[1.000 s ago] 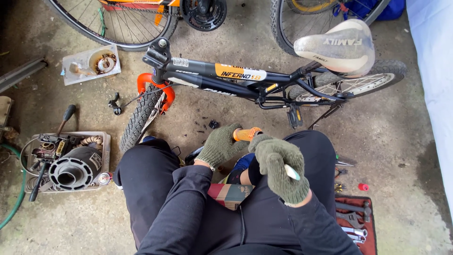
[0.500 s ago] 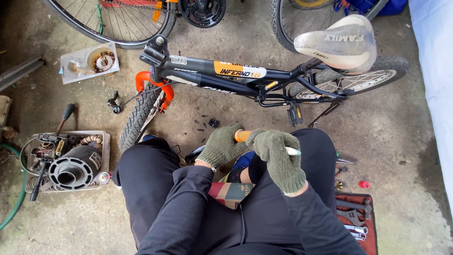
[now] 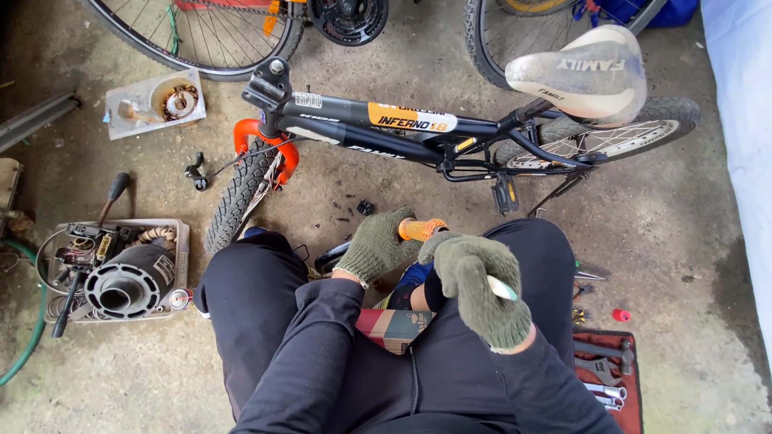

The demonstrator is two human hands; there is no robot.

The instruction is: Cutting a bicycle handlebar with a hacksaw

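1. While the person sits on the concrete floor (image 3: 402, 185) with knees apart, the head view shows both hands in olive knitted gloves just above the lap.
2. The left hand (image 3: 374, 247) is curled shut around the near end of an orange ribbed handlebar grip (image 3: 421, 229), a short rubbery cylinder that lies between the two hands.
3. The right hand (image 3: 481, 288) is clenched into a fist around a thin pale tool (image 3: 502, 288); only its flat tip shows past the glove, so I cannot tell what kind it is.
4. A small cardboard box (image 3: 396, 328) rests between the thighs, just below the hands.
5. A black child's bicycle (image 3: 386, 137) with a cream padded saddle (image 3: 583, 76) and knobby tyres lies across the floor ahead, close to the knees.
6. A shallow tray (image 3: 183, 241) of wires and a round ribbed motor part sits to the left, well apart from the hands.
7. A red mat (image 3: 627, 378) with metal wrenches lies by the right thigh.
8. Bare rough floor stays open between the knees and the bicycle.
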